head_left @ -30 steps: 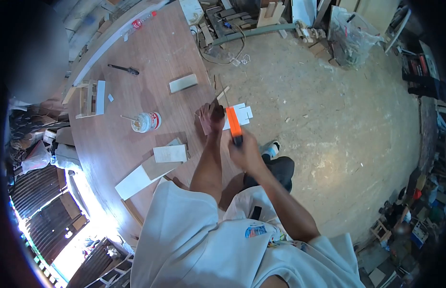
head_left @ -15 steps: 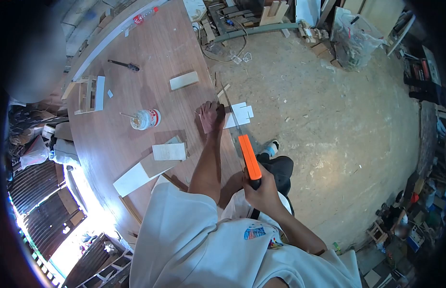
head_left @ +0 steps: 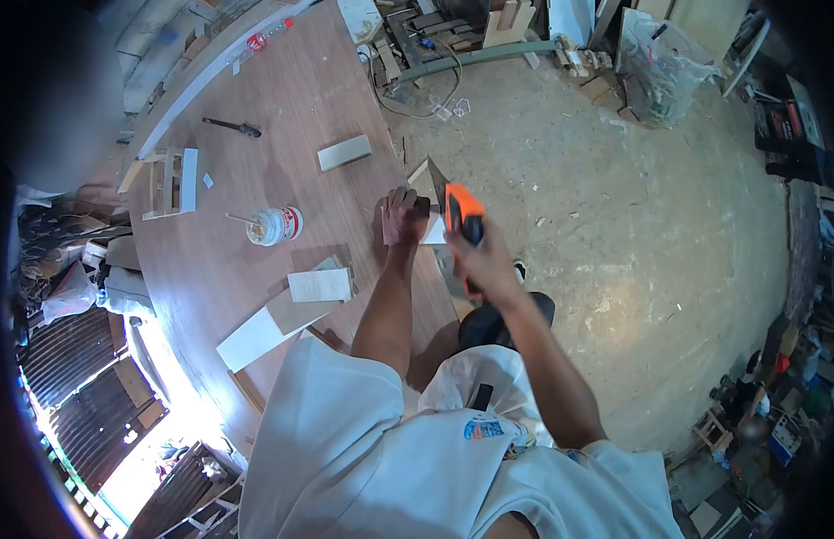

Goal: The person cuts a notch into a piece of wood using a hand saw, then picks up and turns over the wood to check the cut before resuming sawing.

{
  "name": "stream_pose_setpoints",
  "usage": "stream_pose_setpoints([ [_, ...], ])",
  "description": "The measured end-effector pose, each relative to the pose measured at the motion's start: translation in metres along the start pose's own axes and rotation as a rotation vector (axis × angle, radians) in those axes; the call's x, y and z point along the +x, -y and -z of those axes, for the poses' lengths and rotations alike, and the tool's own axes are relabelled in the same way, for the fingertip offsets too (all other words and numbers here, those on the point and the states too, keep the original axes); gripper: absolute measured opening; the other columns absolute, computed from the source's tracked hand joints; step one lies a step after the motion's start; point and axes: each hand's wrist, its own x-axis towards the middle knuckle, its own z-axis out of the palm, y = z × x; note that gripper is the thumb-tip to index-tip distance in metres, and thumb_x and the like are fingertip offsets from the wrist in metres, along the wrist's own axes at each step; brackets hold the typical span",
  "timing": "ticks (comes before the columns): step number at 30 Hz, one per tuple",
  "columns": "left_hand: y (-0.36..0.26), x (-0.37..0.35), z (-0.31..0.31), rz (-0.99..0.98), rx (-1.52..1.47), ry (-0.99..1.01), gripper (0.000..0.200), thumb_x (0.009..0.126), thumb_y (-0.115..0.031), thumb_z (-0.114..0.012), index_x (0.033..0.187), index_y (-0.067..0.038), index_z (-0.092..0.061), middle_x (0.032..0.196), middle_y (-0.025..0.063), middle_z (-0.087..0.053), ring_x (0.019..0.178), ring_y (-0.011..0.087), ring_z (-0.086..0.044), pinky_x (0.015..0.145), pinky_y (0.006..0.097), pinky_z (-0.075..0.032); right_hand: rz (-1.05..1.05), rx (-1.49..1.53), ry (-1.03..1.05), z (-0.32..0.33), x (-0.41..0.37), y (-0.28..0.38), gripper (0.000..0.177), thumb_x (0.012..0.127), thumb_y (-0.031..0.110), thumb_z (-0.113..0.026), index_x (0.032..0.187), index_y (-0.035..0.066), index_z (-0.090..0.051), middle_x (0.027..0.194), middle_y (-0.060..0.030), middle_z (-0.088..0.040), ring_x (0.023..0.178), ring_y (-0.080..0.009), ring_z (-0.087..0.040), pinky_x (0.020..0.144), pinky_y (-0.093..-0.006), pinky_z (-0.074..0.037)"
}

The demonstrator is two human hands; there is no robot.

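Observation:
At the table's right edge, my left hand is closed over a wooden board, its fingers bent and pointing away from me. A white piece shows just right of that hand, past the edge, largely covered by my right arm's side. My right hand grips a handsaw by its orange and black handle. The saw's dark blade points away from me, overlapping a pale wood piece beside my left hand's fingers.
On the brown table are a small wood block, a glue jar with a stick, a dark brush-like tool, a small wooden frame and stacked boards. A plastic bag and scrap wood lie on the floor.
My right hand has pushed the saw forward, away from me, and its handle has tilted. The white piece is now mostly covered. My left hand stays at the table edge.

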Motion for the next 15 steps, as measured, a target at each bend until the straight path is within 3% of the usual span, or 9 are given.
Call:
stream_pose_setpoints([
  [2, 0.002, 0.002, -0.003, -0.013, -0.005, -0.026, 0.010, 0.075, -0.017, -0.058, 0.072, -0.007, -0.056, 0.081, 0.0101, -0.056, 0.081, 0.0277, -0.055, 0.077, 0.0425, -0.042, -0.083, 0.167, 0.183, 0.006, 0.035, 0.034, 0.013, 0.085, 0.013, -0.062, 0.089, 0.004, -0.052, 0.063, -0.0026, -0.051, 0.050, -0.0094, -0.051, 0.041, -0.0277, -0.040],
  [4, 0.001, 0.001, -0.003, -0.025, -0.013, -0.049, 0.010, 0.075, -0.016, -0.057, 0.072, -0.007, -0.056, 0.079, 0.0107, -0.056, 0.079, 0.0283, -0.055, 0.076, 0.0428, -0.042, -0.211, 0.347, 0.295, 0.006, 0.072, 0.057, 0.014, 0.083, 0.010, -0.064, 0.087, 0.006, -0.050, 0.066, -0.0010, -0.048, 0.050, -0.0108, -0.048, 0.047, -0.0273, -0.042],
  [12, -0.004, 0.003, 0.000, 0.116, -0.035, 0.068, 0.013, 0.078, -0.016, -0.054, 0.074, -0.005, -0.049, 0.079, 0.0131, -0.054, 0.080, 0.0315, -0.053, 0.075, 0.0437, -0.043, -0.211, 0.182, 0.187, -0.015, 0.116, 0.065, 0.010, 0.082, 0.005, -0.058, 0.081, 0.004, -0.048, 0.065, -0.0024, -0.048, 0.051, -0.0109, -0.047, 0.046, -0.0284, -0.041],
  [15, -0.002, 0.002, -0.004, 0.148, -0.035, -0.007, 0.013, 0.078, -0.016, -0.055, 0.074, -0.006, -0.049, 0.079, 0.0130, -0.054, 0.080, 0.0320, -0.054, 0.075, 0.0440, -0.043, -0.185, 0.171, 0.221, -0.009, 0.104, 0.060, 0.011, 0.082, 0.005, -0.057, 0.078, 0.005, -0.047, 0.063, -0.0024, -0.047, 0.048, -0.0114, -0.047, 0.043, -0.0285, -0.040],
])
